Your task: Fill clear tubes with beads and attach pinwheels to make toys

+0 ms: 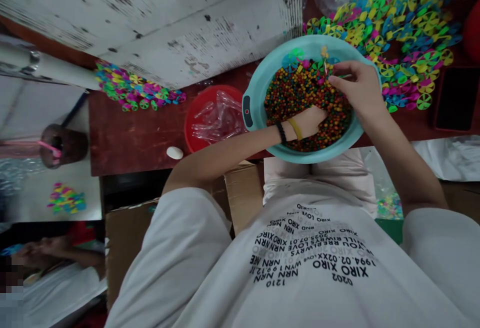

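Note:
A teal basin [258, 88] full of small multicoloured beads [296, 93] sits at the table's near edge, with a few plastic pinwheel pieces on top at its far side. My left hand [311, 120] lies in the beads with its fingers curled, and I cannot see what is in them. It wears a black band and a yellow band at the wrist. My right hand [356, 88] hovers over the basin's far right side, pinching a thin stick [325, 60] with a small coloured piece at its tip.
A large heap of colourful pinwheels [405, 28] lies behind the basin. A red bowl [213, 115] holds clear tubes. More pinwheels [131, 88] lie at the left. A white egg-shaped object [174, 152], a dark phone [457, 98] and cardboard boxes are around. Another person's hands [41, 253] are at lower left.

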